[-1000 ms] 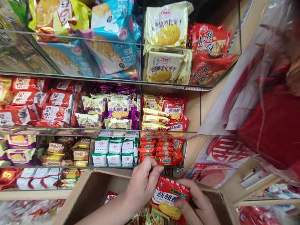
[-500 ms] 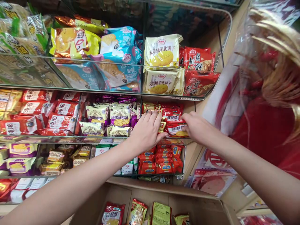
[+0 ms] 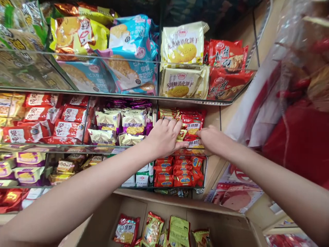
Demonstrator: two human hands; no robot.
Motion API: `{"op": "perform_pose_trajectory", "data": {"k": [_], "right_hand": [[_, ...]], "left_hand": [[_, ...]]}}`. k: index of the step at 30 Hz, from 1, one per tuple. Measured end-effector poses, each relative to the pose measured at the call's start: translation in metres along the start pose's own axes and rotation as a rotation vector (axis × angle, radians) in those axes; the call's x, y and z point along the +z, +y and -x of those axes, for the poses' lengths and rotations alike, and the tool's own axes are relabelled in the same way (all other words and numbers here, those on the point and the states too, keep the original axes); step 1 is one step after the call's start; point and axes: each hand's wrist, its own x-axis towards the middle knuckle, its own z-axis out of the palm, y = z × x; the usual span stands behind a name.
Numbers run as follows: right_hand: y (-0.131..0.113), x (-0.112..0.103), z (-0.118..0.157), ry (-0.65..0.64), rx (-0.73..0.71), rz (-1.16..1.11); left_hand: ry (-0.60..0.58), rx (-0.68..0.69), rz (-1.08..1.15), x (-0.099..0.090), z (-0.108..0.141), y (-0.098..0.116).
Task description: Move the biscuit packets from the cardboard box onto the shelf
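Observation:
My left hand [image 3: 166, 136] lies over yellow-and-red cookie packets [image 3: 183, 134] in the right compartment of the middle shelf. Its fingers bend down over them, fingertips partly hidden, and the thumb sticks out to the right. At the compartment's right end, my right hand [image 3: 212, 140] is closed at the edge of a red walnut cookie packet [image 3: 193, 141]. More red packets [image 3: 191, 120] are stacked behind, between the hands. Left of my left hand stand cream-and-purple cookie packets [image 3: 133, 122].
Below, a cardboard box [image 3: 205, 213] holds several loose packets [image 3: 178, 231]. A clear shelf lip [image 3: 102, 148] runs along the front. Overhead, a shelf carries large cookie bags [image 3: 183, 44]. Small red packets [image 3: 183, 171] fill the shelf underneath. Plastic-wrapped red decorations [image 3: 295, 127] hang at right.
The view has shifted slightly, and the box shows higher in it. Both hands stay at the same compartment; my right hand's fingers look more curled against the red packet.

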Motion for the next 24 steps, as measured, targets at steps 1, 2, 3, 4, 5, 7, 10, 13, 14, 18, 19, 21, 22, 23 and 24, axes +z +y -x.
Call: {"op": "perform_pose_trajectory", "data": {"k": [1,2,3,4,5,7,10,13,14,18,19,21,22,23,24], "right_hand": [[0.000,-0.001,0.003,0.053,-0.009,0.016],[-0.001,-0.003,0.009,0.142,-0.029,0.031],[-0.003,-0.006,0.018,0.263,-0.063,0.033],[-0.005,-0.009,0.029,0.398,-0.104,0.014],[-0.008,-0.012,0.044,0.533,-0.144,-0.029],[-0.016,-0.012,0.081,0.691,-0.211,-0.156],[-0.034,0.018,0.142,0.657,-0.340,-0.316],[-0.061,0.088,0.190,0.265,-0.315,-0.588],[-0.072,0.116,0.200,-0.009,-0.257,-0.675],[-0.115,0.209,0.208,-0.694,-0.084,-0.679],[-0.125,0.223,0.206,-0.754,-0.070,-0.656],[-0.142,0.240,0.201,-0.795,-0.067,-0.620],[-0.151,0.244,0.199,-0.808,-0.063,-0.603],[-0.158,0.247,0.198,-0.813,-0.056,-0.588],[-0.166,0.249,0.197,-0.809,-0.046,-0.578]], "left_hand": [[-0.008,0.003,0.006,0.000,0.000,0.000],[-0.008,0.009,0.016,0.000,0.000,0.000],[0.001,0.021,0.031,0.001,0.001,-0.001],[0.017,0.039,0.053,0.002,0.002,-0.001],[0.037,0.058,0.083,0.004,0.003,-0.002],[0.072,0.097,0.167,0.008,0.005,-0.004],[0.101,0.115,0.280,0.015,0.007,-0.005],[0.173,0.143,0.288,0.016,0.008,-0.007],[0.219,0.166,0.269,0.016,0.008,-0.008],[0.509,0.315,0.215,0.013,0.018,-0.008],[0.574,0.360,0.234,0.013,0.025,-0.005],[0.644,0.448,0.318,0.015,0.044,0.006],[0.615,0.460,0.375,0.018,0.058,0.014],[0.614,0.485,0.440,0.021,0.074,0.024],[0.562,0.484,0.504,0.025,0.091,0.035]]}}
